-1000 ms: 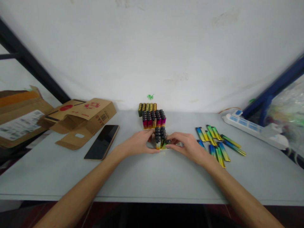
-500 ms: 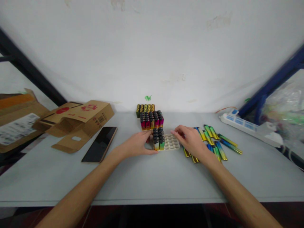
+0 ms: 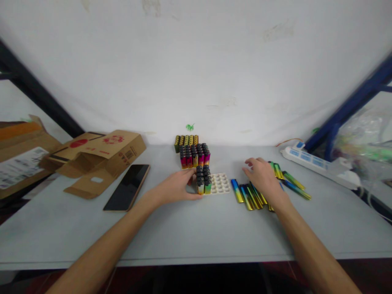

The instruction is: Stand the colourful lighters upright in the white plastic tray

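My left hand (image 3: pixel 177 187) curves round the left side of a white holed tray (image 3: pixel 221 183), with the thumb at its front corner and the fingers behind. Upright lighters (image 3: pixel 204 179) with black tops fill the tray's left part. Bare round holes show on the right part. Over a pile of loose shiny blue, green and gold lighters (image 3: pixel 251 197) hovers my right hand (image 3: pixel 261 175). Its fingers are loosely bent and apart, and no lighter shows in them. The hand and wrist hide part of the pile.
Behind the tray stand a block of pink and gold lighters (image 3: pixel 195 156) and a gold-topped block (image 3: pixel 186 141). A phone (image 3: pixel 127 188) and opened cardboard boxes (image 3: pixel 113 147) lie left. A white power strip (image 3: pixel 320 164) lies right, near a blue post (image 3: pixel 346 106).
My right hand has moved right, from the tray's right edge to above the loose lighters, uncovering several at the near left of the pile. My left hand stays at the tray.
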The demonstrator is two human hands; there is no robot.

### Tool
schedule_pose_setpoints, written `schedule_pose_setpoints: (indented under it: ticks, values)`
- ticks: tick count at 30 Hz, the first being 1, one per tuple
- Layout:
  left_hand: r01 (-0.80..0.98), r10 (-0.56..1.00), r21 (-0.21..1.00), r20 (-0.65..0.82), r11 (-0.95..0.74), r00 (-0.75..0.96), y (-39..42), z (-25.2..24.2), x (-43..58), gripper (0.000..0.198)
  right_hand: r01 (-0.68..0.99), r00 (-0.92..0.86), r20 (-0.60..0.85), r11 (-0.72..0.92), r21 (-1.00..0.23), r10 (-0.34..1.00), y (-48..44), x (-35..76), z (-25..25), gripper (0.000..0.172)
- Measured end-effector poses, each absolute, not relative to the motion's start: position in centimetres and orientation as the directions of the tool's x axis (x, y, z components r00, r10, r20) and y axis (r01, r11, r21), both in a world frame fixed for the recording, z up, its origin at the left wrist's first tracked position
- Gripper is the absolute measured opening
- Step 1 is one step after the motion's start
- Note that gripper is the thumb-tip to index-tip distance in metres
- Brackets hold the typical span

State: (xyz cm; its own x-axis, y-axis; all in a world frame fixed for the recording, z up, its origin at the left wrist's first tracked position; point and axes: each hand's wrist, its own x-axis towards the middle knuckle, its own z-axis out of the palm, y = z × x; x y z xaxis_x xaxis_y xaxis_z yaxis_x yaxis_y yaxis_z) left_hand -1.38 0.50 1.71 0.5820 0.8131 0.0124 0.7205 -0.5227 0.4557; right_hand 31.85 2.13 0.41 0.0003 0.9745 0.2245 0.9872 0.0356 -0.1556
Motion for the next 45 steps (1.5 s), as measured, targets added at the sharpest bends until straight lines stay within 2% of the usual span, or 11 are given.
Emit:
schedule_pose_setpoints:
  ticks: [3,7,10,17,23,26,30,33,37,42,45]
  values:
    - [0.713,0.812,0.468,0.015,-0.522,0.584,0.6,1.4,-1.5,0.056,0.986,0.028,0.308,0.025,-0.167,0.951,2.3,32.9,0.6,0.031]
    - [0.696,0.805,0.484,0.03,-0.531,0.593,0.7,1.2,-1.5,0.058,0.997,0.077,0.22,-0.07,-0.038,0.972,2.2,34.0,0.0,0.035]
    - [0.701,0.807,0.479,0.025,-0.528,0.59,0.7,1.3,-1.5,0.058,0.999,0.033,0.195,-0.029,-0.022,0.98,2.3,34.0,-0.6,0.033]
    - [0.7,0.808,0.486,0.02,-0.523,0.59,0.6,1.7,-1.4,0.059,0.964,-0.084,0.163,0.122,-0.236,0.983,2.8,33.0,-0.5,0.037]
    - [0.7,0.81,0.491,0.019,-0.518,0.586,0.5,1.8,-1.4,0.058,0.91,-0.127,0.222,0.203,-0.361,0.967,2.4,31.7,0.4,0.023]
    - [0.717,0.814,0.47,0.008,-0.515,0.58,0.5,1.7,-1.4,0.057,0.808,-0.075,0.336,0.255,-0.531,0.939,2.0,31.0,0.7,0.027]
    - [0.701,0.807,0.481,0.022,-0.526,0.59,0.6,1.6,-1.5,0.058,0.614,-0.072,0.371,0.334,-0.715,0.926,1.5,30.1,1.0,0.037]
    - [0.698,0.809,0.49,0.026,-0.522,0.587,0.6,1.6,-1.4,0.058,0.581,-0.056,0.371,0.332,-0.743,0.927,1.1,29.4,1.1,0.041]
    - [0.702,0.807,0.482,0.017,-0.523,0.59,0.5,1.6,-1.4,0.06,0.645,-0.021,0.403,0.321,-0.694,0.915,0.6,28.4,1.4,0.037]
    - [0.681,0.794,0.49,0.039,-0.544,0.607,0.6,1.5,-1.5,0.062,0.661,-0.017,0.422,0.327,-0.676,0.906,0.0,27.5,2.0,0.056]
    - [0.695,0.801,0.487,0.017,-0.529,0.598,0.6,1.6,-1.4,0.063,0.648,-0.007,0.416,0.321,-0.691,0.909,-0.1,27.5,2.2,0.058]
